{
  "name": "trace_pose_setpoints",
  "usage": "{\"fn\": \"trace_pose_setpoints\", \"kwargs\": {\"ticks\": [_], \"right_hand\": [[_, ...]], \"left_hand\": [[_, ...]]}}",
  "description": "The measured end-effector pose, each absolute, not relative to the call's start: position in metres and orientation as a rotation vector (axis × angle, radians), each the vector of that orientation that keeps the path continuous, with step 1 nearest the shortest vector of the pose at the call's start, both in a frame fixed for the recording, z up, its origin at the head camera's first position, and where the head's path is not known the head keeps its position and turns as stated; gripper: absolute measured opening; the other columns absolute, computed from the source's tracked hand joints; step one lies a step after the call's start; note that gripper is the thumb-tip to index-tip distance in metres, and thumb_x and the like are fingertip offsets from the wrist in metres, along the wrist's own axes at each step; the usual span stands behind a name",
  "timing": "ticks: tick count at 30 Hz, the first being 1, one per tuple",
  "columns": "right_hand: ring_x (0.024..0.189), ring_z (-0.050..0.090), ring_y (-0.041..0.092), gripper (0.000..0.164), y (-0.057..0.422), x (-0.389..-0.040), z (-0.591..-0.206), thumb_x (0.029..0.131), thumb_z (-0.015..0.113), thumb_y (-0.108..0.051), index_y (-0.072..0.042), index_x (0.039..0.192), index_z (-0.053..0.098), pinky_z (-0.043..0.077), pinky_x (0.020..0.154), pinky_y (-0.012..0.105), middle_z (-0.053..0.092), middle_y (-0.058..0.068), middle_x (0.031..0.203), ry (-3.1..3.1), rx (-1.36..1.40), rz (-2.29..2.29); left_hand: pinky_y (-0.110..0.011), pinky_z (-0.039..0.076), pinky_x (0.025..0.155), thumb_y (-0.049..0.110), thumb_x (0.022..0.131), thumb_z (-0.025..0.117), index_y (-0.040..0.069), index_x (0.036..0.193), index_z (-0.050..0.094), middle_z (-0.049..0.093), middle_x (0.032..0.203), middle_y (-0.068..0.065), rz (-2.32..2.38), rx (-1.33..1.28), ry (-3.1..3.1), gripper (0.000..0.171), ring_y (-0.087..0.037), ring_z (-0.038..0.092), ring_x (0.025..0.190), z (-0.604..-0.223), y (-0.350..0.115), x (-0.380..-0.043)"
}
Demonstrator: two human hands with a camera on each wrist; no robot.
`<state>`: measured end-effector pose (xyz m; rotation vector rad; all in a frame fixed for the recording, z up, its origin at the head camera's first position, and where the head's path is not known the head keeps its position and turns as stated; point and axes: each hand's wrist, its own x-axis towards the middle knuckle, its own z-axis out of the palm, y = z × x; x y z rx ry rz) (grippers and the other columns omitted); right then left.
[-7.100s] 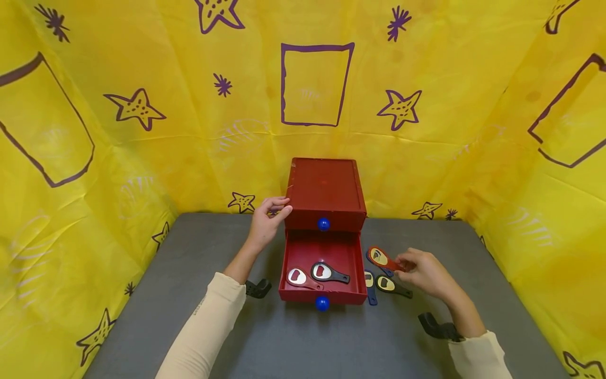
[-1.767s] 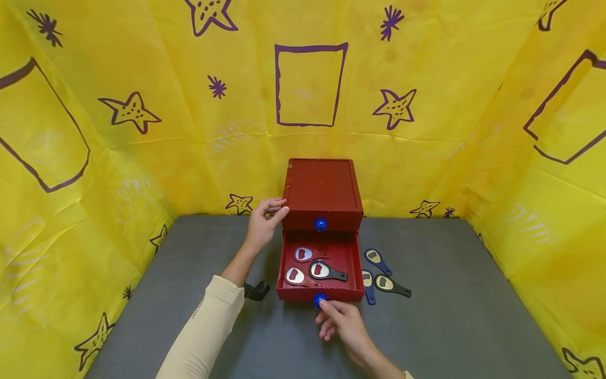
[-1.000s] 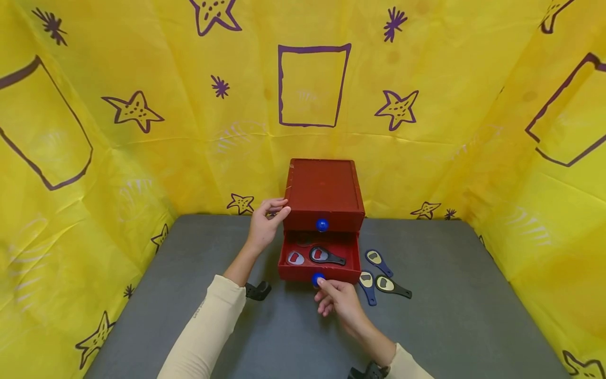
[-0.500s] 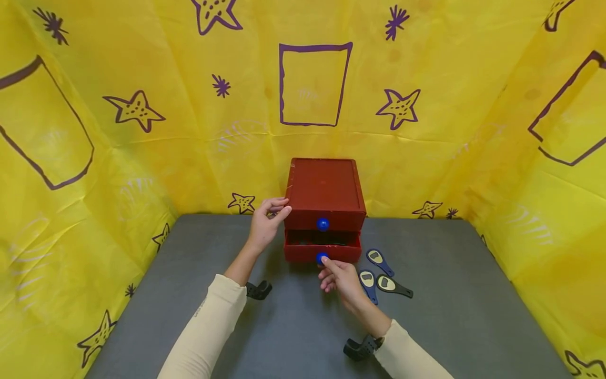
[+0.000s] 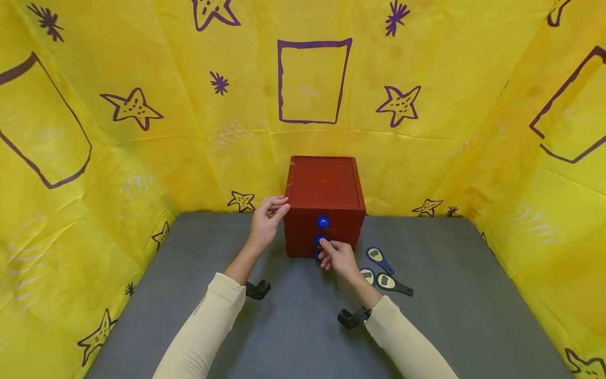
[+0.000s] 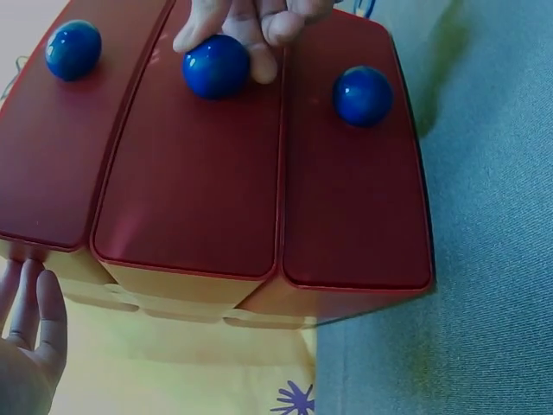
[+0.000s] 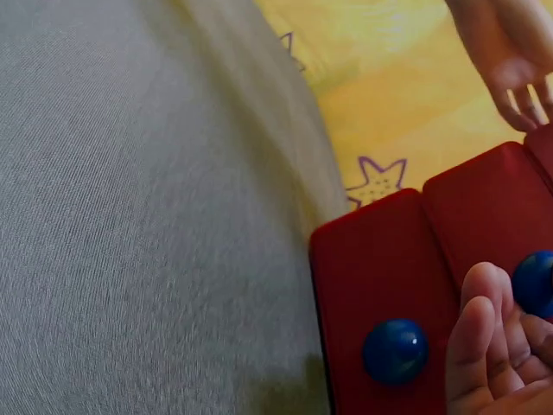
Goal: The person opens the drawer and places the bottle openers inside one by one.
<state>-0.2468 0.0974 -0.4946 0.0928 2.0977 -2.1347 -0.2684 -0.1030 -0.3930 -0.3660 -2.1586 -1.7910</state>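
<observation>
A small red cabinet (image 5: 324, 181) with three drawers stands at the back of the table. My right hand (image 5: 342, 259) pinches the blue knob (image 6: 216, 73) of the middle drawer (image 6: 186, 181) between thumb and fingers. That drawer's front is close to level with its neighbours. With fairly straight fingers, my left hand (image 5: 265, 223) touches the cabinet's upper left side. To the right of the cabinet lie three bottle openers: a blue bottle opener (image 5: 386, 267), a black bottle opener (image 5: 403, 288) and another blue one partly behind my right wrist. The drawer's contents are hidden.
The top knob (image 5: 323, 222) and bottom knob (image 7: 395, 352) are blue balls too. The grey table (image 5: 293, 337) is bordered by a yellow cloth (image 5: 227, 158) with purple drawings. Black straps (image 5: 352, 318) sit at both wrists.
My right hand laid a red bottle opener in the middle drawer, then took the knob and pushed the drawer back in, hiding the openers inside. The left hand has stayed at the cabinet's side.
</observation>
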Motion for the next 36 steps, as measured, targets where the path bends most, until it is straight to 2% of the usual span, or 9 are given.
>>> {"fn": "trace_pose_setpoints", "kwargs": {"ticks": [3,7,10,16,19,23,27,31,36], "right_hand": [[0.047,0.056,0.011,0.038,0.097,-0.248,-0.494,0.099,0.056,-0.026,0.011,0.097,0.065,0.049,0.047,0.023,0.063,0.006,0.066,2.169,0.076,-2.093],[0.049,0.056,0.013,0.039,0.096,-0.238,-0.476,0.100,0.054,-0.024,0.014,0.099,0.063,0.051,0.050,0.024,0.063,0.026,0.074,2.222,0.063,-2.036],[0.050,0.057,0.014,0.040,0.096,-0.231,-0.460,0.100,0.055,-0.023,0.016,0.101,0.063,0.053,0.053,0.027,0.063,0.034,0.082,2.245,0.069,-2.008],[0.050,0.058,0.016,0.041,0.101,-0.236,-0.469,0.098,0.059,-0.026,0.015,0.102,0.066,0.054,0.053,0.029,0.064,0.014,0.069,2.243,0.092,-1.992],[0.050,0.057,0.015,0.044,0.105,-0.242,-0.483,0.097,0.061,-0.030,0.014,0.101,0.067,0.053,0.052,0.027,0.064,0.010,0.067,2.211,0.104,-2.004],[0.048,0.056,0.012,0.046,0.109,-0.244,-0.499,0.094,0.065,-0.032,0.013,0.098,0.068,0.050,0.048,0.023,0.063,0.007,0.065,2.200,0.111,-2.016],[0.045,0.054,0.010,0.040,0.112,-0.244,-0.507,0.091,0.069,-0.026,0.014,0.095,0.067,0.047,0.045,0.022,0.060,0.003,0.061,2.209,0.111,-2.025],[0.044,0.053,0.009,0.036,0.114,-0.245,-0.514,0.090,0.069,-0.020,0.015,0.094,0.066,0.046,0.043,0.021,0.059,0.001,0.059,2.224,0.150,-1.999],[0.044,0.054,0.008,0.037,0.114,-0.246,-0.519,0.091,0.068,-0.021,0.015,0.097,0.066,0.046,0.043,0.021,0.059,0.003,0.061,2.189,0.212,-1.929]], "left_hand": [[-0.021,0.049,0.078,0.006,0.092,0.065,-0.010,0.110,0.066,0.060,0.122,-0.027,-1.775,-0.375,-2.152,0.024,0.003,0.055,0.091,-0.393,-0.103,-0.268],[-0.020,0.048,0.076,0.006,0.092,0.065,-0.009,0.109,0.066,0.060,0.121,-0.027,-1.760,-0.381,-2.152,0.023,0.004,0.055,0.090,-0.393,-0.102,-0.269],[-0.020,0.049,0.076,0.006,0.092,0.065,-0.009,0.109,0.067,0.060,0.121,-0.026,-1.740,-0.384,-2.153,0.023,0.004,0.055,0.089,-0.394,-0.102,-0.269],[-0.017,0.047,0.074,0.005,0.091,0.065,-0.009,0.107,0.067,0.061,0.119,-0.027,-1.707,-0.392,-2.139,0.021,0.004,0.055,0.087,-0.394,-0.101,-0.269],[-0.018,0.047,0.074,0.006,0.091,0.065,-0.009,0.107,0.067,0.061,0.119,-0.027,-1.700,-0.395,-2.143,0.021,0.004,0.054,0.087,-0.394,-0.102,-0.269],[-0.017,0.048,0.075,0.006,0.091,0.065,-0.009,0.107,0.067,0.061,0.119,-0.027,-1.706,-0.403,-2.145,0.022,0.004,0.054,0.087,-0.394,-0.102,-0.269],[-0.014,0.049,0.076,0.005,0.091,0.066,-0.010,0.107,0.067,0.061,0.118,-0.028,-1.738,-0.390,-2.136,0.022,0.003,0.055,0.088,-0.392,-0.103,-0.269],[-0.015,0.049,0.077,0.004,0.091,0.066,-0.011,0.108,0.067,0.060,0.119,-0.028,-1.757,-0.374,-2.137,0.023,0.002,0.055,0.088,-0.390,-0.102,-0.267],[-0.014,0.049,0.076,0.005,0.092,0.065,-0.012,0.105,0.067,0.061,0.117,-0.028,-1.766,-0.360,-2.130,0.021,0.002,0.056,0.087,-0.390,-0.101,-0.267]]}}
